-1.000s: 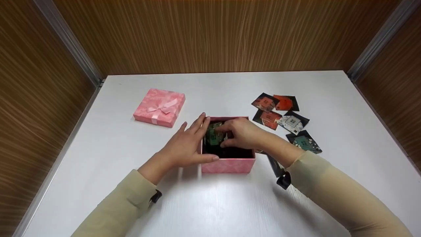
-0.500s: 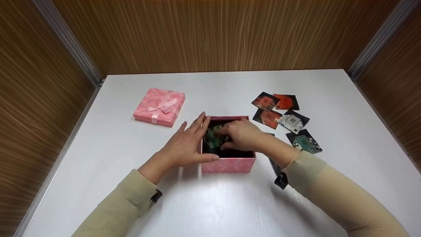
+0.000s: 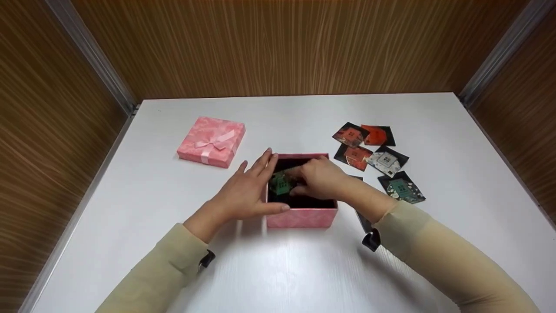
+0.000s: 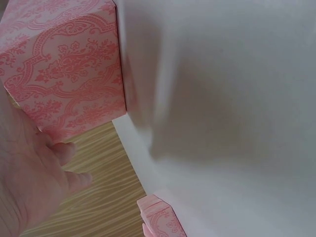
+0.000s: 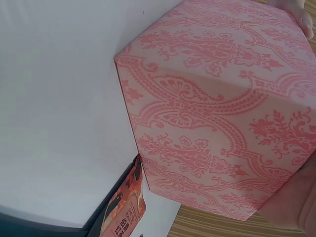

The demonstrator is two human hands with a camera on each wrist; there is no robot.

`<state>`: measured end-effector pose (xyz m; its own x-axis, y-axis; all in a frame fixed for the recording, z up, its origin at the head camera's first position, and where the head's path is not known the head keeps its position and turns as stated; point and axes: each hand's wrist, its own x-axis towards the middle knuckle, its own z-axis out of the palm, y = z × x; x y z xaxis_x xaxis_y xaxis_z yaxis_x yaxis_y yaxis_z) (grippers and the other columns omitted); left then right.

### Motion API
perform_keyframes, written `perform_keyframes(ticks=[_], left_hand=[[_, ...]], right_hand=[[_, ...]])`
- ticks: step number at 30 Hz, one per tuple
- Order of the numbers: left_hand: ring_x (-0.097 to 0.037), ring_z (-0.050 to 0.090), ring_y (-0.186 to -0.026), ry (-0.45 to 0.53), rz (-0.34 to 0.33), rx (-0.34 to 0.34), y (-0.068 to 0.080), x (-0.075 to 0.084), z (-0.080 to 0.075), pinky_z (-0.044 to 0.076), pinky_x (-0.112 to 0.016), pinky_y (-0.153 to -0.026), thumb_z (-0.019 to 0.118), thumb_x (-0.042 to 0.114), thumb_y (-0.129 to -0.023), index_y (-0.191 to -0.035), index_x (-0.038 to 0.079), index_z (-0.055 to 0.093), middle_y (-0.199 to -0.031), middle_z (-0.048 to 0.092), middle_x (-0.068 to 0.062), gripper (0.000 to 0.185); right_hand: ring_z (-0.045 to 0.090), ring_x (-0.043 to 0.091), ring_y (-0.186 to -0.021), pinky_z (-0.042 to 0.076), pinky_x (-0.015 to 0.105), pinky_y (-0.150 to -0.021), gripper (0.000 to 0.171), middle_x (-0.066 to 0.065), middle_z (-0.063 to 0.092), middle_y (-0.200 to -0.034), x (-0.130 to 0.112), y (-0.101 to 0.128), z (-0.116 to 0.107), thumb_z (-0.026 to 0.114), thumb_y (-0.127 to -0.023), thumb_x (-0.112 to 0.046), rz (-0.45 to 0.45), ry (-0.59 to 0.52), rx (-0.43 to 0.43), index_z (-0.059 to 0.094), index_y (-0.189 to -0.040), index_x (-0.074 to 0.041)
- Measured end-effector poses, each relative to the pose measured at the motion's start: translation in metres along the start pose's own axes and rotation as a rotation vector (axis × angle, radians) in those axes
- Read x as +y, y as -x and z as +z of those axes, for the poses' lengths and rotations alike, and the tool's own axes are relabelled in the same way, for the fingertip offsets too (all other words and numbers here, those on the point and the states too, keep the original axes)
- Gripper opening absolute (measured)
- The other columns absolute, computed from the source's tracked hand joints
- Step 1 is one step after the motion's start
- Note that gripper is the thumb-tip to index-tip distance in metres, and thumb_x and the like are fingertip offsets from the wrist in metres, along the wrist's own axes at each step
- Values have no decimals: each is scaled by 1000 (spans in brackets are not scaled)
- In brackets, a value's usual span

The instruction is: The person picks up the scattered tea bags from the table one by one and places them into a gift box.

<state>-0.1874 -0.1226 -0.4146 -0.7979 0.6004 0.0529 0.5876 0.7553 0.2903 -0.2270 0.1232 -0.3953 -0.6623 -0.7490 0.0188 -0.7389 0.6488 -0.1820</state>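
A pink patterned open box [image 3: 302, 217] stands in the middle of the white table [image 3: 278, 269]. My left hand [image 3: 249, 191] lies flat against the box's left wall [image 4: 64, 69], fingers straight, thumb along the front corner. My right hand [image 3: 319, 177] reaches into the box from the right and pinches a green sachet [image 3: 280, 186] at its inner left side. In the right wrist view the box's outer wall [image 5: 222, 108] fills the frame and a red sachet [image 5: 123, 212] lies just beside it.
The pink lid with a bow [image 3: 211, 141] lies at the back left, and shows as a pink corner [image 4: 158, 217] in the left wrist view. Several dark sachets [image 3: 378, 154] are spread to the right of the box. Wood panel walls enclose the table on three sides.
My right hand has lowered the green sachet deeper into the box, toward its left side. The left hand and the box have stayed in place.
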Motion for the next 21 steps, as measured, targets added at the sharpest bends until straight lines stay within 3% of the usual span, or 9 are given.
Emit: perform_keyframes(ticks=[8,17,21], left_hand=[[-24,19,-161,2,-17,-17,-1,0,0,15,-58,-128,44,93,-87,-171,11,-1,-178,-2,-9,126],[-29,26,-159,19,-22,-16,-2,0,1,15,-57,-129,49,90,-88,-171,12,1,-178,1,-11,125],[-30,27,-159,29,-23,-13,-1,0,1,15,-57,-128,51,89,-88,-171,11,2,-178,2,-12,124]], right_hand=[[62,21,-69,57,48,-73,32,2,67,-74,2,3,-3,83,-94,-31,-26,-29,30,75,-116,-9],[73,25,-95,59,47,-91,43,14,78,-113,5,18,-17,81,-96,-22,-18,-165,112,73,-132,-1],[74,23,-99,60,46,-92,43,10,79,-114,10,31,-31,77,-100,-22,7,-248,156,70,-139,-4]])
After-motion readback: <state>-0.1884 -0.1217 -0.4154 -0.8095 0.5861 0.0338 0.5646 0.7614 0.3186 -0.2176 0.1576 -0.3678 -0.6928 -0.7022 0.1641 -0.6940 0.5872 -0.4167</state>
